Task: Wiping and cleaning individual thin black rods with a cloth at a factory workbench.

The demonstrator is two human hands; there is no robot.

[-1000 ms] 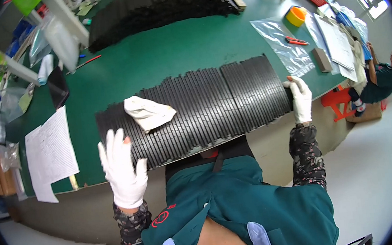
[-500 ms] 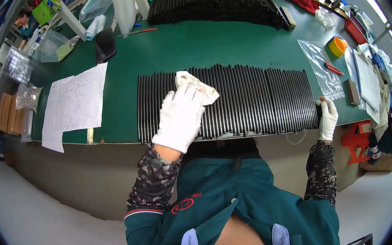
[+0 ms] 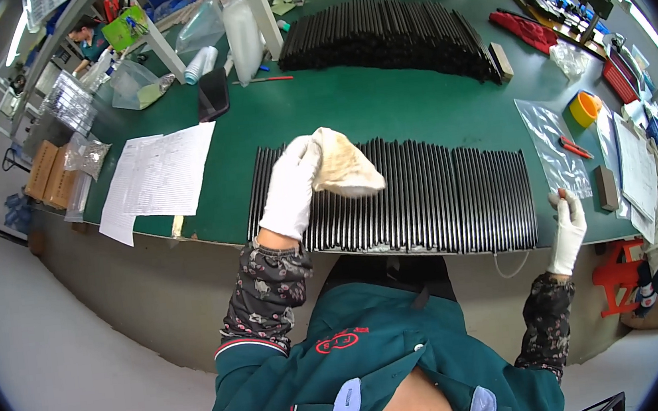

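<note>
A flat row of several long black rods [image 3: 440,194] lies side by side along the near edge of the green table [image 3: 351,107]. My left hand [image 3: 291,185], in a white glove, holds a cream cloth [image 3: 344,173] lifted over the left part of the row. My right hand [image 3: 568,224], also gloved, rests against the right end of the row at the table's edge, fingers bent on the outermost rod.
A second stack of black rods [image 3: 383,35] lies at the back. Printed paper sheets [image 3: 157,175] sit left, a clear plastic bag [image 3: 551,146], a yellow tape roll [image 3: 585,108] and red tools right. Cardboard boxes, bags and other people sit around the table's far edges.
My left hand came from the table's near left edge onto the cloth, grasped it and lifted it off the rods. My right hand stays at the row's right end.
</note>
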